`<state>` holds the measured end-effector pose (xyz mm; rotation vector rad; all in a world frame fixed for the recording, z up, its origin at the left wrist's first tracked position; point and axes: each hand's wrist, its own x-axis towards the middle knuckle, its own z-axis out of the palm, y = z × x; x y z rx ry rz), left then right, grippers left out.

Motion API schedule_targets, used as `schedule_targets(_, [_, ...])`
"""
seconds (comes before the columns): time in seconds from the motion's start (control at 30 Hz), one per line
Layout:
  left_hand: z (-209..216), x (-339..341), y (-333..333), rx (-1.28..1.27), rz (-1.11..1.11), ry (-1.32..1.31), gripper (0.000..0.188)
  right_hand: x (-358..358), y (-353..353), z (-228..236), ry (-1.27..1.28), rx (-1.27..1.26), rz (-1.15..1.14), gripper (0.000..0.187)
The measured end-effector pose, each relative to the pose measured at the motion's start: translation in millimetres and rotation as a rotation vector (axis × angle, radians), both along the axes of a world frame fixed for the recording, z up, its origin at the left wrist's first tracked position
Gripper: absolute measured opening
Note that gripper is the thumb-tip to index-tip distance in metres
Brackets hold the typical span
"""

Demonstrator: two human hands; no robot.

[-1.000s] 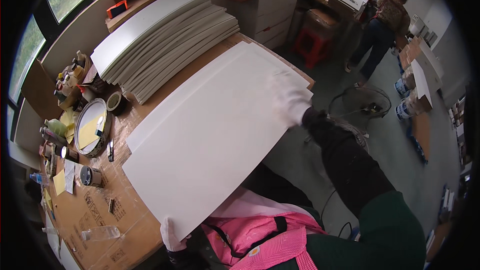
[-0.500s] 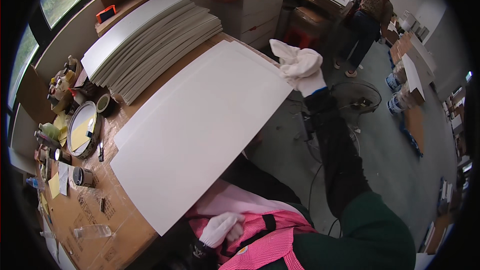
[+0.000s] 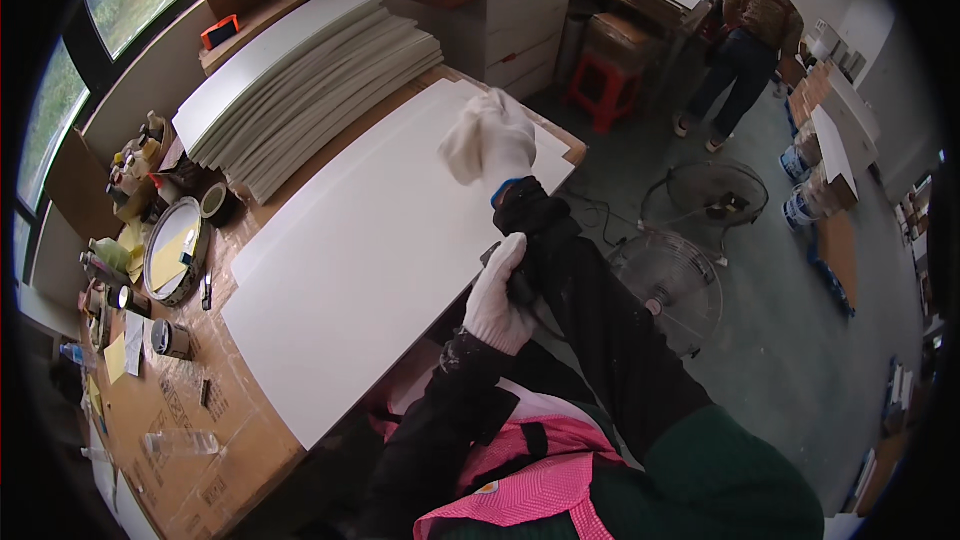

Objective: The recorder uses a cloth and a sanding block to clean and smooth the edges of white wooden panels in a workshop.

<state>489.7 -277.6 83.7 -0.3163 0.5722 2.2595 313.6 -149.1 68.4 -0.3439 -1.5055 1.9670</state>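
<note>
A large white board [image 3: 370, 240] lies over the near side of the workbench, with another white sheet edge showing under it. My right hand [image 3: 508, 145], in a white glove, is closed on a bunched white cloth [image 3: 462, 148] over the far right part of the board. Just past the board's near edge, my left hand [image 3: 497, 305], also gloved, is wrapped round a black object [image 3: 521, 287] beneath my right forearm. Most of that object is hidden, so its kind cannot be made out.
A thick stack of white boards [image 3: 330, 90] stands at the back of the bench. Left of the board are an open round tin [image 3: 172, 252], small jars and a clear bottle [image 3: 182, 442]. Fans [image 3: 665, 290] stand right on the floor; a person [image 3: 745, 40] works beyond a red stool [image 3: 603, 90].
My right hand has moved left with the cloth, from beyond the board's right edge to over it. My left hand has risen from the apron to the black object below my right forearm.
</note>
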Motion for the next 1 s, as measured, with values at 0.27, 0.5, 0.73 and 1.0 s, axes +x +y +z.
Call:
schedule_targets(0.27, [10.5, 19.3, 17.6, 0.428, 0.018, -0.148, 0.025, 34.4, -58.6, 52.0, -0.615, 1.997, 0.655, 0.02])
schedule_targets(0.5, [27.8, 44.1, 21.2, 0.297, 0.234, -0.313, 0.021, 18.3, -53.7, 13.8, 0.114, 1.999, 0.119, 0.028])
schedule_targets(0.73, [-11.6, 23.6, -12.6, 0.0, 0.192, 0.181, 0.042, -57.1, -12.7, -23.5, 0.094, 0.465, 1.029, 0.027])
schedule_targets(1.0, [-14.4, 66.7, -229.9, -1.221, 0.942, 0.999, 0.049, -104.7, 36.6, 0.7, -0.256, -0.185, 0.294, 0.024])
